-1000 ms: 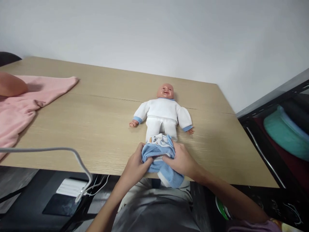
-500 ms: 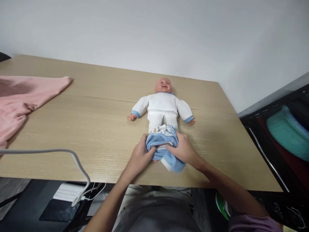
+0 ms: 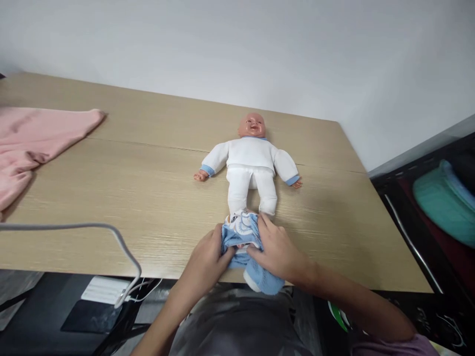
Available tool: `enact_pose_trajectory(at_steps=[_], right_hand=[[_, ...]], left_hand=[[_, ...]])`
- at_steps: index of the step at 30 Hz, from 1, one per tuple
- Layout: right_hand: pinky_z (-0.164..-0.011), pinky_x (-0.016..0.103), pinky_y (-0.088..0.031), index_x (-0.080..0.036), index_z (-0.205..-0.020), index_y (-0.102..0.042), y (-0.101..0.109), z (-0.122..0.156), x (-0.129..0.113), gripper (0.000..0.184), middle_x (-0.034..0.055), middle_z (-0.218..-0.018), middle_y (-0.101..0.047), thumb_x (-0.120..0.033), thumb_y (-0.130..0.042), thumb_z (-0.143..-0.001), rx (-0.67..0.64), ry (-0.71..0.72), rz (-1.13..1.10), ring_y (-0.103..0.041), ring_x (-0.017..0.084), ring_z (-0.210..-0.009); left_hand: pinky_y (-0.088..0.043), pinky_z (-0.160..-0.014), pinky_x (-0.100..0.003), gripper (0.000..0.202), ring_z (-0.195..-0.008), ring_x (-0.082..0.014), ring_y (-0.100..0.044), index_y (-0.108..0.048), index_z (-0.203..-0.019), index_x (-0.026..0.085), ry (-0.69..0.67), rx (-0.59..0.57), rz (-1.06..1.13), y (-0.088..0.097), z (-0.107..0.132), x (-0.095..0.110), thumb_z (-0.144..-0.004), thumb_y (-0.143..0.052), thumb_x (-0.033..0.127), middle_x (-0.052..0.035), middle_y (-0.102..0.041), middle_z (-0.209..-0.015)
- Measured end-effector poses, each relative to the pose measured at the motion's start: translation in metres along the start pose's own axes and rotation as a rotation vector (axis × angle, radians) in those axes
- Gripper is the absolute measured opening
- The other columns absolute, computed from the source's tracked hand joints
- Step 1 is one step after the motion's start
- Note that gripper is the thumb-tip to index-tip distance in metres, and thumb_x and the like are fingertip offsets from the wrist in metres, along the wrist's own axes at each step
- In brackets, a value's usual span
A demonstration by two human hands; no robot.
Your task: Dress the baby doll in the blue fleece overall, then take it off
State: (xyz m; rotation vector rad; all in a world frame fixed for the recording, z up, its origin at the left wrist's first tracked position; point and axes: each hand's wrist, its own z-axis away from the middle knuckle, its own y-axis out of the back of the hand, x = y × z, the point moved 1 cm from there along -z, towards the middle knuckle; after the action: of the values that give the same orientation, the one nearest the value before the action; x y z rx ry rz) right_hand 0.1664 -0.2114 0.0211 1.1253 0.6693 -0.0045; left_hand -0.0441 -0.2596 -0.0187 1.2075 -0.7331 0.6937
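A baby doll (image 3: 251,152) lies on its back on the table, head away from me. It has a white body with light blue cuffs. At the ends of its legs is a bunched blue-and-white garment (image 3: 242,228) with a cartoon face printed on it. My left hand (image 3: 208,254) pinches the garment's left side, thumb inside the edge. On the right side, my right hand (image 3: 280,251) grips it in the same way. Between the thumbs a bit of pink shows in the opening. A white-ended blue part hangs under my right hand. The doll's feet are mostly hidden by the cloth.
Pink clothing (image 3: 40,143) lies at the table's left. A grey cable (image 3: 74,226) crosses the left front edge. Below it, a white power strip (image 3: 105,289) and a dark tablet-like slab (image 3: 89,316) rest on a black seat. A teal basin (image 3: 447,205) stands at right.
Both hands have drawn the garment toward me, down the doll's legs to the feet. More of the white legs shows, and the gap between them is visible.
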Motion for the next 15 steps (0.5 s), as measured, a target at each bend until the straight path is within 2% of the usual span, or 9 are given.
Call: enact_pose_trajectory(at_steps=[2, 5, 9, 12, 15], right_hand=[[-0.115, 0.053, -0.054, -0.013, -0.148, -0.057, 0.0, -0.001, 0.004, 0.051, 0.0225, -0.152, -0.065, -0.032, -0.067, -0.102, 0.003, 0.021, -0.022, -0.065, 0.039, -0.141], [-0.111, 0.05, -0.055, -0.017, -0.141, -0.059, 0.0, -0.004, 0.011, 0.05, 0.0189, -0.142, -0.071, -0.031, -0.074, -0.096, 0.082, 0.072, -0.14, -0.069, 0.037, -0.133], [-0.096, 0.044, -0.059, -0.021, -0.123, -0.065, 0.0, -0.008, 0.018, 0.041, 0.0095, -0.118, -0.079, -0.028, -0.082, -0.087, 0.196, 0.118, -0.405, -0.076, 0.031, -0.108], [-0.088, 0.041, -0.059, -0.022, -0.114, -0.066, 0.0, -0.014, 0.024, 0.035, 0.0062, -0.108, -0.079, -0.026, -0.082, -0.083, 0.232, 0.169, -0.476, -0.075, 0.028, -0.097], [-0.091, 0.044, -0.06, -0.023, -0.109, -0.068, 0.005, -0.026, 0.034, 0.031, 0.0069, -0.107, -0.079, -0.027, -0.083, -0.083, 0.272, 0.278, -0.44, -0.073, 0.029, -0.097]], left_hand=[[-0.053, -0.103, -0.054, 0.029, -0.118, -0.0388, -0.067, -0.06, -0.125, 0.021, -0.052, 0.093, 0.027, -0.005, -0.004, -0.003, -0.101, -0.057, 0.037, -0.0168, -0.072, -0.121], [-0.054, -0.103, -0.05, 0.031, -0.116, -0.0344, -0.069, -0.058, -0.127, 0.02, -0.05, 0.175, 0.178, -0.013, -0.008, -0.007, -0.1, -0.06, 0.035, -0.0146, -0.072, -0.12], [-0.056, -0.105, -0.042, 0.046, -0.122, -0.0294, -0.072, -0.054, -0.139, 0.02, -0.071, 0.265, 0.481, -0.018, -0.011, -0.012, -0.098, -0.069, 0.034, -0.0131, -0.073, -0.133], [-0.054, -0.109, -0.043, 0.047, -0.125, -0.0297, -0.071, -0.06, -0.141, 0.02, -0.119, 0.243, 0.484, -0.013, -0.015, -0.018, -0.095, -0.071, 0.028, -0.0118, -0.075, -0.135], [-0.055, -0.106, -0.044, 0.041, -0.12, -0.0307, -0.07, -0.069, -0.137, 0.02, -0.16, 0.155, 0.354, 0.003, -0.019, -0.022, -0.096, -0.07, 0.025, -0.0108, -0.076, -0.129]])
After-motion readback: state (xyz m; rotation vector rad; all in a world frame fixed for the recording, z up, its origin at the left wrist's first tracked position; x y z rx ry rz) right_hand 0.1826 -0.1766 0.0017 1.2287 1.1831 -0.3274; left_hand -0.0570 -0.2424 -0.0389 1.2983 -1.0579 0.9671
